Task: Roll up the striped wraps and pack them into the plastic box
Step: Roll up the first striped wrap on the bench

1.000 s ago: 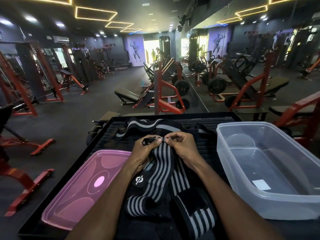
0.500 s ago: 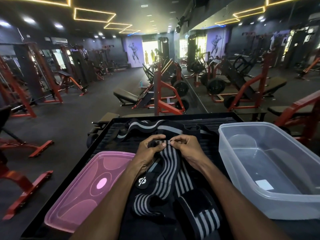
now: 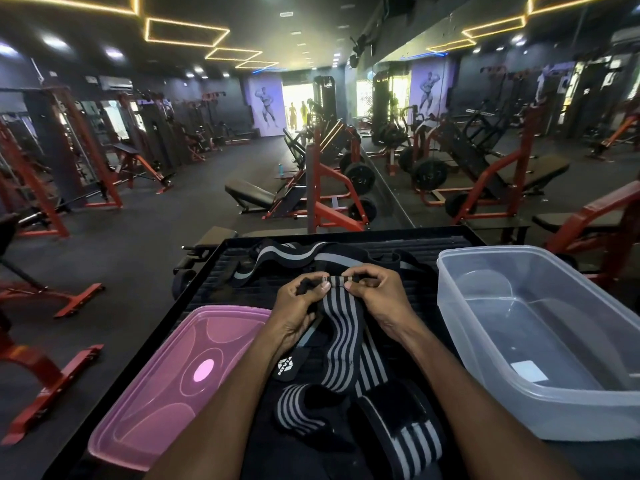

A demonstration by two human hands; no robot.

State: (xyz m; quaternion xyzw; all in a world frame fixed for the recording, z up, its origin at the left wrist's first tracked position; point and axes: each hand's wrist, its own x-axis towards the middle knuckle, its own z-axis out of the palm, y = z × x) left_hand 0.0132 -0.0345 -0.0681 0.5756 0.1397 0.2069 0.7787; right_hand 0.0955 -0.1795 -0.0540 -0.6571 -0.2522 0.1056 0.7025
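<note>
A black wrap with grey stripes [image 3: 341, 327] hangs from both my hands over the black table [image 3: 433, 245]. My left hand [image 3: 299, 306] and my right hand [image 3: 375, 292] pinch its top end, which is turned into a small tight roll. The rest trails down towards me in folds. A rolled striped wrap [image 3: 405, 424] lies near the front edge. Another loose striped wrap [image 3: 294, 252] lies across the far side of the table. The clear plastic box [image 3: 540, 403] stands on the right, with only a white label inside.
The pink lid [image 3: 166, 386] lies upside down on the table's left part. Beyond the table is a gym floor with red and black machines, benches and a mirror wall on the right.
My hands have stayed on the wrap's top end and turned it slightly; the small roll between my fingers looks a little wider. Nothing else has moved.
</note>
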